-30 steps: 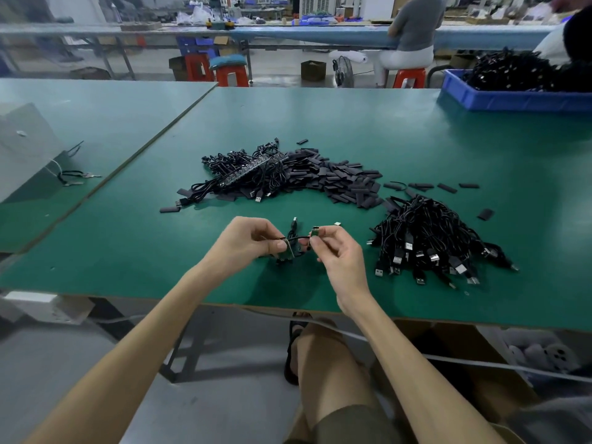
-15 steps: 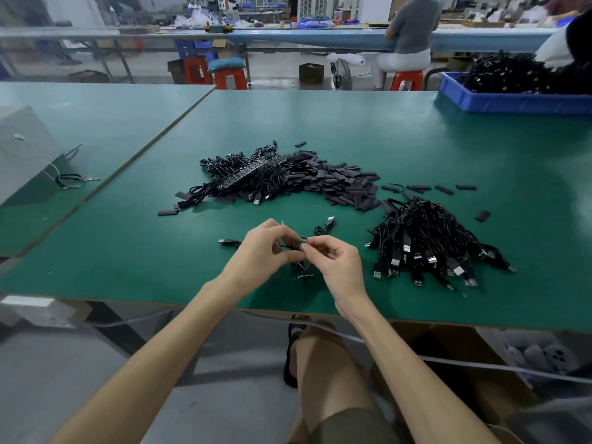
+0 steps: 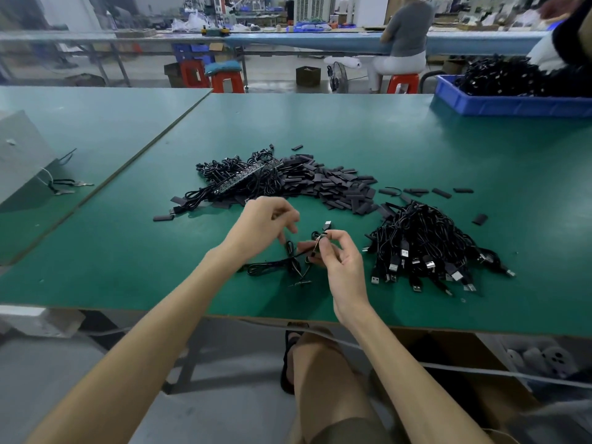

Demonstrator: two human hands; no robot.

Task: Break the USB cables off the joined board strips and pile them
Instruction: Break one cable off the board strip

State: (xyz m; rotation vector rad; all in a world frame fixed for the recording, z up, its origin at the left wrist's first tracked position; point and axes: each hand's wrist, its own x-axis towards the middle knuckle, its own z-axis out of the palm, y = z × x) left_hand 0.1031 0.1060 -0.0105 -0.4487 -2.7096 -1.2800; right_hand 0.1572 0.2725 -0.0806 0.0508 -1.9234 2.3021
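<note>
Head view: right hand point(image 3: 339, 262) pinches USB cable point(image 3: 326, 225); left hand point(image 3: 262, 224) blurred, grip unclear; cable pile point(image 3: 423, 245) beside.

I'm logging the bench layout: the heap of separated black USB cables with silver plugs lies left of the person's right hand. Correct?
No: the head view shows the heap of separated black USB cables with silver plugs lying right of the person's right hand.

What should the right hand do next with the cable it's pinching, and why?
Probably carry it right and drop it on the pile of loose cables. The right hand pinches one cable just below its plug, while the left hand hovers with loose fingers and seems to hold nothing. Whether the cable's far end is free is unclear.
</note>
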